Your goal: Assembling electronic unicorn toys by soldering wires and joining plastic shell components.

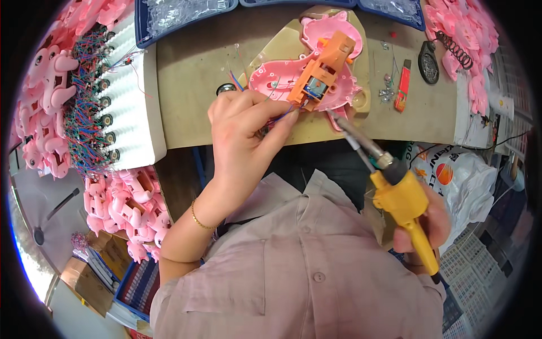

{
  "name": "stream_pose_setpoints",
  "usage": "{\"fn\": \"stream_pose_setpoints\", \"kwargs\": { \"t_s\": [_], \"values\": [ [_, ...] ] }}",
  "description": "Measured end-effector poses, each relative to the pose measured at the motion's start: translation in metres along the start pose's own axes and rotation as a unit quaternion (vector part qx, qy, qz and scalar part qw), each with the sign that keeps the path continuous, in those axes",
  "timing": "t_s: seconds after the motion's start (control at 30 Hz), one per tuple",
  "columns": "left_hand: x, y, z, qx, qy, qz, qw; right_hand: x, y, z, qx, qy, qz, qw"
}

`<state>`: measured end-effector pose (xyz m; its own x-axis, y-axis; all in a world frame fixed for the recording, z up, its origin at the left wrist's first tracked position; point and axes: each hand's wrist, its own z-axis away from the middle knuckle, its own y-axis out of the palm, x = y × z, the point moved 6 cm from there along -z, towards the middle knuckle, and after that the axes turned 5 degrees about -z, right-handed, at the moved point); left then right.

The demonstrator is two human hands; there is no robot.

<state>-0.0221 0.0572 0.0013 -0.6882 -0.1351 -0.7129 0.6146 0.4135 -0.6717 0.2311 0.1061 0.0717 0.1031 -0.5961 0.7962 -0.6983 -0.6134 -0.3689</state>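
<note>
My left hand (pixel 245 133) pinches thin red and blue wires (pixel 282 117) at the edge of a pink plastic toy shell (pixel 276 76). An orange motor housing (pixel 323 70) with a small metal motor sits in that shell. The shell rests in a beige holding jig (pixel 361 101) on the workbench (pixel 192 73). My right hand (pixel 430 223) grips the yellow handle of a soldering iron (pixel 403 200). Its metal tip (pixel 337 120) points up-left and ends just below the shell, near the wires.
A white foam block (pixel 132 107) at left holds rows of small wired motors. Heaps of pink toy shells (pixel 130 206) lie at left and top right. Blue trays (pixel 180 14) of clear parts stand at the back. A red utility knife (pixel 402 90), a spring (pixel 454 48) and small screws lie right.
</note>
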Motion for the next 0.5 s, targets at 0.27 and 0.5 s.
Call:
{"fn": "stream_pose_setpoints", "kwargs": {
  "t_s": [0.27,0.5],
  "values": [
    [0.003,-0.001,-0.001,0.016,-0.005,0.012,1.000,-0.008,0.022,-0.020,0.056,-0.053,0.039,0.996],
    [0.001,-0.001,-0.003,0.018,-0.005,0.009,1.000,-0.018,0.030,-0.027,0.060,0.046,-0.002,0.997]
  ]
}}
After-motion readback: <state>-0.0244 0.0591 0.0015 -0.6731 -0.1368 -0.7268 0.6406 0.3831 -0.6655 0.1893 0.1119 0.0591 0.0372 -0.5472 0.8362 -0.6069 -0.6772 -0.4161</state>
